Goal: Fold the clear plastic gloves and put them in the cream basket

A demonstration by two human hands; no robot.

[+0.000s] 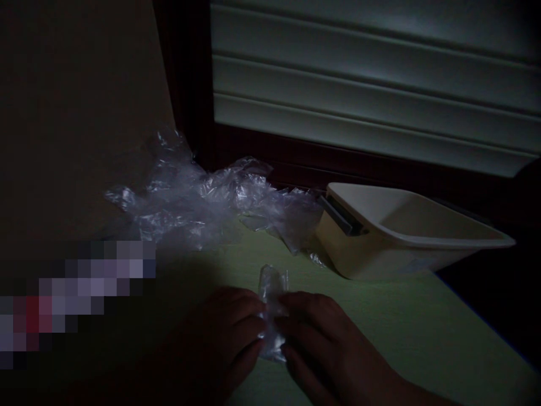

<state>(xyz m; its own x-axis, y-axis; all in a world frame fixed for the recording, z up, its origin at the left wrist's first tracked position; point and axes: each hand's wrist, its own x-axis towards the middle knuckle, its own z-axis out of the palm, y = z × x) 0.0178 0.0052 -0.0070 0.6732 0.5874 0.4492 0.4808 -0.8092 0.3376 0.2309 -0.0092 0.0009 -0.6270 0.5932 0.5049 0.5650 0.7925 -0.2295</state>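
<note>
A small strip of clear plastic bag (274, 285), folded narrow, lies upright in the view on the green tabletop between my hands. My left hand (236, 332) has its curled fingertips against the strip's left edge. From the other side, my right hand (325, 338) presses its bent fingers onto the right edge. The fingers of both hands are closed on the plastic; my thumbs are hard to make out in the dim light. Beyond my hands spreads a loose heap of crumpled clear plastic bags (186, 197).
A cream plastic bin (372, 254) with a dark handle stands at the right of the green table (422, 316), close to its edge. Behind are a dark frame and a slatted shutter (359, 73). A blurred-out pixelated patch covers something at the left.
</note>
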